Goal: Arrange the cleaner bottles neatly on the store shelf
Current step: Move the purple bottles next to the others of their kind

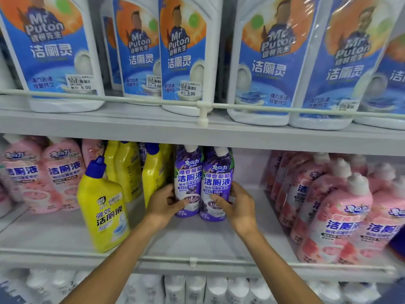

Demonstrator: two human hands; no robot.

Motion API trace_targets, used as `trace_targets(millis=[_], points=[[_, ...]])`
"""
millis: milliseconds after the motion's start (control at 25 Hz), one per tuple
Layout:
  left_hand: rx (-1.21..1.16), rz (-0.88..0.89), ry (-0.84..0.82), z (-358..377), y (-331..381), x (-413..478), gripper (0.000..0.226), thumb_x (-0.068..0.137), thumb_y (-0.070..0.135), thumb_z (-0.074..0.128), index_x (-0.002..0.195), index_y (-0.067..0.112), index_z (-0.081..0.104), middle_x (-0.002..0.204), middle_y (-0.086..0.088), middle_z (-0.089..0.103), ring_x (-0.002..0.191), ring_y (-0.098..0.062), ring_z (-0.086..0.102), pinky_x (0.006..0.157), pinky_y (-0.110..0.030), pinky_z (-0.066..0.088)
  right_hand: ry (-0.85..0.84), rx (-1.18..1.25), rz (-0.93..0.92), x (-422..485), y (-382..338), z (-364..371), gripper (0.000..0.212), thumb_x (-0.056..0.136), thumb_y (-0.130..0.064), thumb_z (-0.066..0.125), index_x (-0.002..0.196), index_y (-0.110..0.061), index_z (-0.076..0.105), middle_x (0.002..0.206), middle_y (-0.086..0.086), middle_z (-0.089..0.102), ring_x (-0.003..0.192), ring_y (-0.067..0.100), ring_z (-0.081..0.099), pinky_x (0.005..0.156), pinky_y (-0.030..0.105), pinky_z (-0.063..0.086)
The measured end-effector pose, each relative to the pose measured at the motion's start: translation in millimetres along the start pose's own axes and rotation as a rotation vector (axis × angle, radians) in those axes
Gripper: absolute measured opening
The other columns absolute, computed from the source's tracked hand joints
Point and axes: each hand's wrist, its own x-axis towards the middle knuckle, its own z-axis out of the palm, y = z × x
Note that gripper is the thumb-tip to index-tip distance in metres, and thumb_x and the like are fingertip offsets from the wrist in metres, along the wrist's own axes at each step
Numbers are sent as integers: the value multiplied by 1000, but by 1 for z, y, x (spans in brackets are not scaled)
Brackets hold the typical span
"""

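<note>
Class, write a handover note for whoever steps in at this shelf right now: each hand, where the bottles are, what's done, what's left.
Left hand grips the left purple bottle; right hand grips the right purple bottle.
Both stand upright, side by side, set back on the middle shelf, yellow bottles to their left, pink bottles to their right.
Done: pair together, labels forward.
Left: probably line them up with the neighbouring rows, then let go.

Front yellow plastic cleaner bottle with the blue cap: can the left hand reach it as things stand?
Probably yes. The front yellow plastic cleaner bottle stands apart, left of the left hand, with only bare grey shelf between. The hand would first have to release the left purple bottle it grips.
</note>
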Motion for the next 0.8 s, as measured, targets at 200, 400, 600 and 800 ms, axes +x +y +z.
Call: trace_targets(millis=[200,400,600,800], points=[[24,14,95,9,1,2,39,84,8,81,119,12,65,104,4,75,88,0,72,69,-15,56,25,-15,13,12,10,5,59,75,-39,87,126,-18,65,115,-4,71,95,4,68,69,3,49],[89,3,212,11,5,5,35,76,12,88,99,23,65,91,8,72,73,0,70,64,-19,56,40,3,39,14,10,5,63,76,-35,88,130,-19,62,118,-4,64,94,4,65,69,6,52],[67,-23,221,15,7,9,32,76,10,87,95,22,64,86,16,69,69,11,67,58,-13,53,62,29,52,15,16,6,66,71,-37,90,128,-20,62,117,-4,70,96,4,68,77,21,60],[34,-4,208,16,3,14,30,80,8,84,105,14,68,95,6,75,80,2,72,63,-16,56,41,48,50,20,23,7,67,73,-35,89,132,-20,61,120,-3,69,94,-2,66,69,8,54]])
